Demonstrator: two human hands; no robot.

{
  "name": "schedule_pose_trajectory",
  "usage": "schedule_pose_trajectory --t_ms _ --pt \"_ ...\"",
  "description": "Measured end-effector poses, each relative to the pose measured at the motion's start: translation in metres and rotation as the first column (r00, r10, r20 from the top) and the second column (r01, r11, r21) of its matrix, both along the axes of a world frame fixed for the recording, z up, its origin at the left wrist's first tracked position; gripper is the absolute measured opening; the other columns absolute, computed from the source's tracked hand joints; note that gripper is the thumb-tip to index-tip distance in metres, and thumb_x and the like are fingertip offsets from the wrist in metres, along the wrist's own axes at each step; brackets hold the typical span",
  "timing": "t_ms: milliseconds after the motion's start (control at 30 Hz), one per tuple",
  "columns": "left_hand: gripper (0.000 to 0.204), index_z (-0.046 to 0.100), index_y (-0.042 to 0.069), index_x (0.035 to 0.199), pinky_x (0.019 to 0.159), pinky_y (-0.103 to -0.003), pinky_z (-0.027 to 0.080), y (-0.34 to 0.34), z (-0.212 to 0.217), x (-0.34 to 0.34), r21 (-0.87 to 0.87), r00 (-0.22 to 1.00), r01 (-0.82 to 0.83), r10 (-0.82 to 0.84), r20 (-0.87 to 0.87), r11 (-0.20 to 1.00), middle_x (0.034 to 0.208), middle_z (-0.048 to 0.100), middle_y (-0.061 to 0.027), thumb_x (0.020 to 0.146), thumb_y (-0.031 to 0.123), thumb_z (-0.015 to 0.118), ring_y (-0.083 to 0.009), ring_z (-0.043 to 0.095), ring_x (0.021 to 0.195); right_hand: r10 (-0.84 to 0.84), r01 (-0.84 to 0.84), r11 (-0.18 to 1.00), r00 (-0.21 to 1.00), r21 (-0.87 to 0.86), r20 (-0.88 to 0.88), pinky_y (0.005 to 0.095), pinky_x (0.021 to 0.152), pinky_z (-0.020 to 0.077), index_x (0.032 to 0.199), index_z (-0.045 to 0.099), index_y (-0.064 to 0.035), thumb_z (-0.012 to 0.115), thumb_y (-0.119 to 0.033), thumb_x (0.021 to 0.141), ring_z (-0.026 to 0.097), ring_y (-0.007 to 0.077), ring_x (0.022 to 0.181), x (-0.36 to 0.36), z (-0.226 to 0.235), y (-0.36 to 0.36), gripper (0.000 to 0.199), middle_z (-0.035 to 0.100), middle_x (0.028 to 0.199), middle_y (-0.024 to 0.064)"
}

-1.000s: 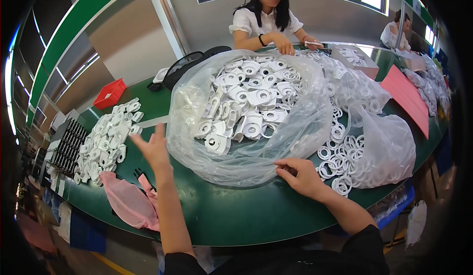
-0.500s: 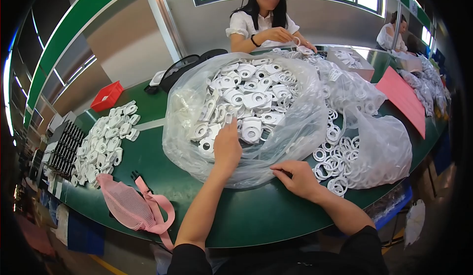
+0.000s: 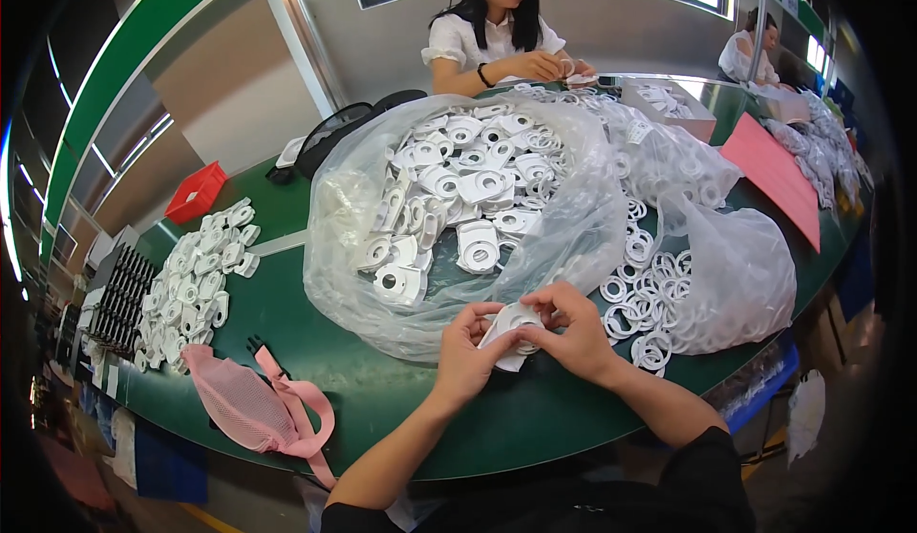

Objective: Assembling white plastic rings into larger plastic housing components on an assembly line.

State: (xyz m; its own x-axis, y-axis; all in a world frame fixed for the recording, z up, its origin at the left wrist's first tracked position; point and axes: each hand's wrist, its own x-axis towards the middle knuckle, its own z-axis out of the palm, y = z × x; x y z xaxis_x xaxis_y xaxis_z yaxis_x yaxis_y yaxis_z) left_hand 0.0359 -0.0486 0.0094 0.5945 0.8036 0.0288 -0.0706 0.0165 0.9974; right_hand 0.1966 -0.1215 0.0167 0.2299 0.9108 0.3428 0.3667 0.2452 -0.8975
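Observation:
Both hands meet over the table's near side, just in front of a big clear plastic bag [image 3: 334,275]. Between them is one white plastic part [image 3: 513,321], flat with a rounded end. My left hand [image 3: 466,356] pinches its left side, thumb on top. My right hand [image 3: 571,334] grips the right side with thumb and fingers, partly covering it. Many similar white parts with round holes [image 3: 479,186] fill the open bag. White rings [image 3: 659,289] lie loose to the right of my right hand, beside a smaller bag of rings [image 3: 740,280].
White parts [image 3: 199,275] are heaped at left, near black stacked trays [image 3: 119,289] and a red bin [image 3: 196,192]. A pink mesh bag with strap [image 3: 244,399] lies front left. Across the green table [image 3: 401,418], a person [image 3: 497,46] handles rings. A pink sheet [image 3: 774,175] lies right.
My left hand has come back from the bag's pile with a white part. My right hand has closed on it too. The co-worker's hands have drawn together.

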Motion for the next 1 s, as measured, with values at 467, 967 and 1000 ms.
schedule_pose_trajectory --t_ms 467,967,1000 --pt "0.031 0.044 0.006 0.124 0.06 -0.026 0.052 0.008 -0.027 -0.012 -0.58 0.838 0.477 -0.142 0.527 0.66 0.101 0.06 -0.008 0.095 0.017 0.047 -0.0155 0.062 0.082 0.131 -0.178 0.982 0.883 -0.064 -0.451 0.0217 0.072 0.0485 0.099 0.062 0.0021 0.069 -0.004 0.079 0.059 0.01 0.078 0.013 -0.002 0.004 0.022 0.062 0.089 0.0057" --pt "0.041 0.042 0.004 0.124 0.066 -0.03 0.055 -0.012 -0.007 -0.004 -0.593 0.95 0.311 -0.236 0.204 0.743 0.115 0.058 -0.0161 0.094 0.031 0.048 -0.0231 0.063 0.092 -0.136 0.138 0.99 0.953 0.012 0.271 0.0261 0.06 0.044 0.086 0.066 -0.0018 0.068 -0.005 0.075 0.056 0.0141 0.065 0.053 0.028 -0.002 0.011 0.061 0.075 0.0057" --pt "0.04 0.042 0.004 0.125 0.066 -0.03 0.055 -0.011 -0.004 -0.003 -0.6 0.952 0.307 -0.237 0.196 0.739 0.116 0.058 -0.017 0.094 0.029 0.048 -0.0245 0.063 0.093 -0.127 0.162 0.985 0.917 -0.062 0.378 0.0266 0.059 0.0442 0.084 0.066 -0.0014 0.069 -0.006 0.073 0.056 0.0153 0.064 0.072 0.027 -0.008 0.012 0.062 0.074 0.0067"
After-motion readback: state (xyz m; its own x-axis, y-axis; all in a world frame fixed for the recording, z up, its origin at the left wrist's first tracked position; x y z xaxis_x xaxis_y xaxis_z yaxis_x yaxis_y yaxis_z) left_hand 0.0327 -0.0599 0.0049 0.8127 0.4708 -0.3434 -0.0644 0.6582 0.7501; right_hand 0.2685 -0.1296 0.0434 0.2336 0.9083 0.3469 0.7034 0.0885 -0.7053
